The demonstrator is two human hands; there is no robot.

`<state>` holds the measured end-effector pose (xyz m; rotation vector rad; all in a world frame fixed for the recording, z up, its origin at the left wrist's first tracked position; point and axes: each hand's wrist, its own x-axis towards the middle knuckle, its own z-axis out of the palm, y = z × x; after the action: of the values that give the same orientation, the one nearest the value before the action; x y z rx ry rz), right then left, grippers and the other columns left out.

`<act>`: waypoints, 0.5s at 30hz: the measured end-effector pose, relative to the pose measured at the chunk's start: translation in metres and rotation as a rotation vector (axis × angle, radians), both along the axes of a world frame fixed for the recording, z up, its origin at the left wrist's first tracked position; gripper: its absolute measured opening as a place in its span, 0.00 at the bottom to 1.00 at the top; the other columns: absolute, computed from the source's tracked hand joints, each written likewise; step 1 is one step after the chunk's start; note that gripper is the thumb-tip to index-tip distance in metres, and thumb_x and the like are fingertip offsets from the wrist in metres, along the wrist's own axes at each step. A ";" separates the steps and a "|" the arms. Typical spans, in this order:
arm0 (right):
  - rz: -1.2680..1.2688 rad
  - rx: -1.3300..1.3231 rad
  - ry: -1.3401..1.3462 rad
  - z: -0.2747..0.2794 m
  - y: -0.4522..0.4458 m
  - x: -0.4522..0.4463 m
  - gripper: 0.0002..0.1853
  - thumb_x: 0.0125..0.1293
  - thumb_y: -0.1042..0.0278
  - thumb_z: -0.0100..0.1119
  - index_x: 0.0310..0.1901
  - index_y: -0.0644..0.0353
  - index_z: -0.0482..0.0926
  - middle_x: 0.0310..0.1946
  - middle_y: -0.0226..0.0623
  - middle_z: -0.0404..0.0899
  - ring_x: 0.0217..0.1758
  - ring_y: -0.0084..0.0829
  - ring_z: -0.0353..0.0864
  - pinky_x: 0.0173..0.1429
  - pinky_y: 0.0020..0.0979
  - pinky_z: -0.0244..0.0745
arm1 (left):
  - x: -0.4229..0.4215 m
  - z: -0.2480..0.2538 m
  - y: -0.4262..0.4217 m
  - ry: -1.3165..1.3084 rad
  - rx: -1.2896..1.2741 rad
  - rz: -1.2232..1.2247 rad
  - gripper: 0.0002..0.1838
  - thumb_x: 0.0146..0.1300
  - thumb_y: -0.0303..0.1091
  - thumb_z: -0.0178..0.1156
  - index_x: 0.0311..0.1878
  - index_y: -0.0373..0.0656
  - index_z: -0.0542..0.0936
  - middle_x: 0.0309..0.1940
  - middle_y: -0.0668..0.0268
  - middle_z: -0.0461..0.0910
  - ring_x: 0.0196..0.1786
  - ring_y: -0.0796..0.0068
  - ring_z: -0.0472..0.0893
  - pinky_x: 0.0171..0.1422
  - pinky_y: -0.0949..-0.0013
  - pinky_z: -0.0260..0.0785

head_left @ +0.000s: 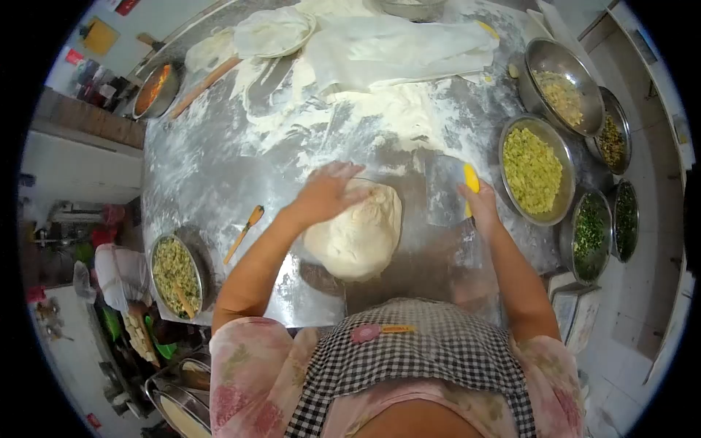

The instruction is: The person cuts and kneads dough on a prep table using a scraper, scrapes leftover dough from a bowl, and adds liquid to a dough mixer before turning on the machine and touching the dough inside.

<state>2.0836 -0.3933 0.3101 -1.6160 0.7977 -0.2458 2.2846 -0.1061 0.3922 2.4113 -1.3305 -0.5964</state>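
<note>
A large pale lump of dough lies on the floured metal table, in front of the checked apron. My left hand rests on the dough's upper left side, palm down, with its fingers apart. To the right of the dough, my right hand grips the yellow handle of a flat scraper. The scraper's metal blade extends left from the handle, close to the tabletop, and blends with the shiny surface.
Bowls of chopped fillings and greens line the right edge. Another filling bowl and a wooden-handled tool are at left. Farther back lie a rolling pin, a red-filled bowl and white cloth amid flour.
</note>
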 end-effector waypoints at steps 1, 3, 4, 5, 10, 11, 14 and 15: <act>0.017 -0.009 -0.003 -0.001 0.000 -0.001 0.12 0.57 0.67 0.60 0.42 0.62 0.75 0.28 0.24 0.72 0.28 0.14 0.67 0.33 0.20 0.64 | -0.014 -0.003 0.000 -0.013 0.052 0.037 0.36 0.56 0.64 0.47 0.62 0.51 0.65 0.64 0.54 0.58 0.67 0.52 0.55 0.68 0.49 0.46; -0.048 0.128 -0.060 0.003 0.004 -0.002 0.13 0.56 0.67 0.60 0.42 0.63 0.75 0.28 0.25 0.73 0.29 0.17 0.68 0.34 0.22 0.65 | -0.037 -0.001 0.001 -0.039 0.160 0.115 0.40 0.53 0.69 0.46 0.64 0.53 0.62 0.68 0.55 0.51 0.69 0.49 0.49 0.69 0.44 0.40; -0.080 0.197 -0.091 0.002 0.006 0.000 0.13 0.56 0.68 0.61 0.42 0.64 0.76 0.28 0.26 0.74 0.30 0.18 0.69 0.35 0.23 0.66 | -0.042 0.002 0.001 -0.051 0.159 0.152 0.40 0.51 0.67 0.51 0.63 0.53 0.64 0.68 0.57 0.51 0.68 0.48 0.52 0.67 0.41 0.42; -0.075 0.199 -0.089 0.001 0.011 -0.002 0.14 0.56 0.68 0.61 0.42 0.64 0.75 0.29 0.26 0.74 0.30 0.19 0.69 0.35 0.24 0.66 | -0.044 0.005 0.006 -0.019 0.152 0.150 0.38 0.51 0.65 0.52 0.62 0.53 0.65 0.67 0.57 0.52 0.67 0.48 0.53 0.68 0.42 0.42; 0.077 0.153 0.182 0.022 0.045 -0.026 0.20 0.55 0.67 0.61 0.48 0.64 0.72 0.33 0.33 0.73 0.33 0.24 0.71 0.36 0.28 0.68 | -0.088 -0.007 0.037 -0.192 -0.009 0.096 0.27 0.53 0.49 0.59 0.56 0.53 0.70 0.61 0.56 0.61 0.64 0.54 0.58 0.67 0.50 0.48; 0.111 0.154 0.136 0.021 0.053 -0.030 0.19 0.55 0.67 0.61 0.48 0.64 0.72 0.32 0.32 0.74 0.33 0.24 0.71 0.36 0.28 0.68 | -0.108 0.000 0.050 -0.264 -0.075 0.053 0.27 0.52 0.48 0.60 0.55 0.52 0.70 0.59 0.56 0.62 0.64 0.54 0.59 0.67 0.47 0.47; 0.318 0.082 0.282 0.017 0.073 -0.040 0.18 0.55 0.65 0.59 0.46 0.65 0.73 0.29 0.32 0.74 0.31 0.23 0.71 0.35 0.28 0.68 | -0.147 0.020 0.086 -0.316 -0.046 -0.061 0.34 0.47 0.49 0.64 0.58 0.55 0.65 0.61 0.59 0.60 0.65 0.53 0.56 0.63 0.40 0.49; 0.322 0.064 0.278 0.025 0.085 -0.045 0.18 0.55 0.65 0.59 0.46 0.66 0.73 0.28 0.32 0.74 0.31 0.23 0.71 0.34 0.28 0.68 | -0.155 0.020 0.098 -0.360 -0.015 -0.076 0.34 0.46 0.49 0.64 0.58 0.55 0.65 0.61 0.59 0.60 0.65 0.52 0.56 0.63 0.40 0.50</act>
<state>2.0386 -0.3084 0.3350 -1.7111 0.7309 0.2358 2.1292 -0.0079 0.4123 2.5492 -1.5621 -0.1707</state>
